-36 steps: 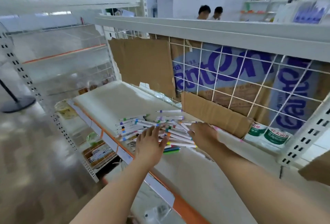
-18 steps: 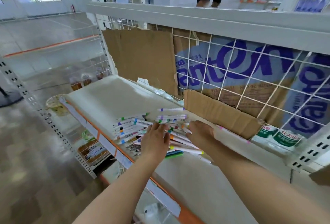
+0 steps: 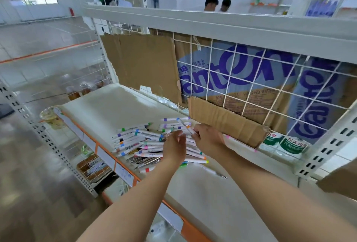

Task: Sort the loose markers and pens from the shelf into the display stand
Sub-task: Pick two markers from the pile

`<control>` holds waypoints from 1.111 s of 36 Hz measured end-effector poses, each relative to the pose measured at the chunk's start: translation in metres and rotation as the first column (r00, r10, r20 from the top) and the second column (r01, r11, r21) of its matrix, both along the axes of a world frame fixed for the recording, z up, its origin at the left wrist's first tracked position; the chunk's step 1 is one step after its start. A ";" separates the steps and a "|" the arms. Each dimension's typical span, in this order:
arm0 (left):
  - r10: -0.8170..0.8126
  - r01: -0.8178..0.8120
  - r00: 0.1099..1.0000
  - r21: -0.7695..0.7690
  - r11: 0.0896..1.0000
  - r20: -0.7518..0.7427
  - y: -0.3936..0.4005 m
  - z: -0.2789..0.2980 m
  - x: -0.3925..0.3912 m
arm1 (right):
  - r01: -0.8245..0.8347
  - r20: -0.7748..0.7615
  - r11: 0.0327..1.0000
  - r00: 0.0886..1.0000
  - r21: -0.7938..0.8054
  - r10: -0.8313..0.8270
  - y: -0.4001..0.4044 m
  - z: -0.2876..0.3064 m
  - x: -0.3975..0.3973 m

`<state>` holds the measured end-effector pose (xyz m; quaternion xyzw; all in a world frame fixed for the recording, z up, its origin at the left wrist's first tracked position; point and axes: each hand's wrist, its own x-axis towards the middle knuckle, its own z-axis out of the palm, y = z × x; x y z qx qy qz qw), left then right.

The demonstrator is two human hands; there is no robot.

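Since the earlier frames the right hand [image 3: 209, 139] has risen off the pile and now pinches one white marker [image 3: 184, 125] between thumb and fingertips, holding it tilted above the heap with its blue-capped end pointing up and away toward the back of the shelf. Meanwhile the left hand [image 3: 174, 148] has turned more onto its edge; its fingers [image 3: 178, 134] are loosely extended, hold nothing, and reach toward the lower end of that marker, though whether they touch it cannot be told.

Below both hands, the pile of markers and pens [image 3: 143, 142] lies on the white shelf [image 3: 116, 106], close to its orange-trimmed front edge and roughly midway along it. Most are white barrels with coloured bands; a few darker pens sit at the front of the heap. One single pen [image 3: 214, 172] lies apart, to the right of the pile.

Along the shelf's back edge stands a wire grid [image 3: 241, 79], with a strip of cardboard [image 3: 226, 124] leaning against its foot and printed water cartons [image 3: 251, 72] behind it. No display stand shows in the view.
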<state>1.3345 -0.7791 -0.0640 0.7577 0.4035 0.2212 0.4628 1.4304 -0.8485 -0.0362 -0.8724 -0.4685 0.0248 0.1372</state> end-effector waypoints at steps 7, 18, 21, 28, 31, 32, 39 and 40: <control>0.195 -0.053 0.936 -0.432 0.900 0.292 -0.020 0.015 0.014 | -0.053 -0.075 0.995 0.995 0.088 0.060 -0.027 0.000 -0.001; 0.069 -0.088 0.991 0.163 0.983 0.117 -0.043 0.017 0.010 | 0.221 -0.033 0.964 0.975 0.146 -0.219 -0.084 0.007 0.009; 0.018 -0.027 0.999 0.296 0.955 0.031 -0.045 0.018 0.011 | 0.287 -0.028 0.941 0.958 0.179 -0.286 -0.105 0.007 0.008; -0.100 0.092 0.995 0.376 0.922 0.002 -0.052 0.014 0.013 | 0.475 -0.067 0.856 0.879 0.202 -0.472 -0.147 0.007 0.007; -0.158 0.142 0.987 0.363 0.921 0.015 -0.053 0.013 0.017 | 0.554 -0.098 0.799 0.831 0.234 -0.548 -0.159 0.010 0.003; -0.177 0.159 0.984 0.365 0.917 0.015 -0.054 0.014 0.018 | 0.580 -0.100 0.777 0.812 0.245 -0.575 -0.163 0.011 0.001; -0.340 0.305 0.940 0.395 0.867 0.020 -0.072 0.013 0.024 | 0.722 -0.016 0.619 0.655 0.308 -0.755 -0.202 0.010 -0.025; -0.366 0.330 0.930 0.398 0.856 0.015 -0.076 0.010 0.026 | 0.739 -0.013 0.592 0.629 0.322 -0.777 -0.208 0.010 -0.031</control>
